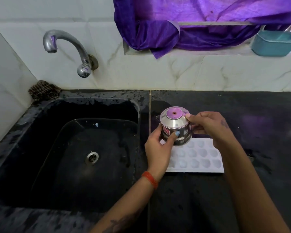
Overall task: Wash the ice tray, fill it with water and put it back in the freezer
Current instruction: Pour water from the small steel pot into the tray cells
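A white ice tray (198, 158) with rows of round cups lies flat on the black counter, just right of the sink. Above its far left corner I hold a small steel pot (175, 128) with a domed lid and a pink top. My left hand (158, 145) grips the pot's body from the left, thumb across its front. My right hand (208, 126) holds the pot's right side near the lid rim. The pot hides part of the tray's far edge. Whether the tray's cups hold water I cannot tell.
A black sink (84, 153) with a steel drain lies to the left, its rim wet. A chrome tap (65, 47) juts from the tiled wall above it, no water running. A scrubber (44, 91) sits in the sink's back corner. Purple cloth (183, 31) and a teal tub (274, 42) occupy the wall niche.
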The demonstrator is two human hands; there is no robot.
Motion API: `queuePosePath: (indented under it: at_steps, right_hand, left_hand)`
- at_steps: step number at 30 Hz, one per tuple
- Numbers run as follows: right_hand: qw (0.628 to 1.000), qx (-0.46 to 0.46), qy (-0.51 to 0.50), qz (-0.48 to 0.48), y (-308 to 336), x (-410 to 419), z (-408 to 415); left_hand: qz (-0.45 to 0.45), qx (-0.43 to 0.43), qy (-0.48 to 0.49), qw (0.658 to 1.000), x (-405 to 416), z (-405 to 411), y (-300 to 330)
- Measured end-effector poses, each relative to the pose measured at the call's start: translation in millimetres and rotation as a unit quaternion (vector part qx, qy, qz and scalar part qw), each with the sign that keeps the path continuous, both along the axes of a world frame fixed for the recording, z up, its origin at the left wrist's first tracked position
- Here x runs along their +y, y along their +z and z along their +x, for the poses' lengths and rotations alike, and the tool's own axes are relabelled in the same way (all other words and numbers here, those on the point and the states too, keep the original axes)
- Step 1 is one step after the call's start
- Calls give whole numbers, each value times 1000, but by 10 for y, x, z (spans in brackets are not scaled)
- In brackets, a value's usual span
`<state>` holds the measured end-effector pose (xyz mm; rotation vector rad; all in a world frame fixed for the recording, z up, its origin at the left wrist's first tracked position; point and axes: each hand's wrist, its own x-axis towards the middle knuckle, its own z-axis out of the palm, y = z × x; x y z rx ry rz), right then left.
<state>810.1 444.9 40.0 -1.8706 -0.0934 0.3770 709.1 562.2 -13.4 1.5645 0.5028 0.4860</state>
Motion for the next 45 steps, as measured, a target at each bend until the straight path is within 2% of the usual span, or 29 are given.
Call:
queuePosePath:
  at_steps: [6, 18, 33, 45]
  right_hand:
    - [999, -28, -16, -10, 11, -169, -233]
    - [998, -18, -30, -43, -137, -231, -328]
    - [982, -101, 49, -152, -101, -222, -165]
    - [968, -135, 68, -199, -67, -196, -112]
  left_hand:
    - [-6, 11, -31, 999, -152, -104, -106]
    - [4, 75, -76, 994, -202, -173, -306]
    - [-39, 60, 8, 997, -437, -126, -407]
    - [-47, 49, 13, 998, -475, -120, -484]
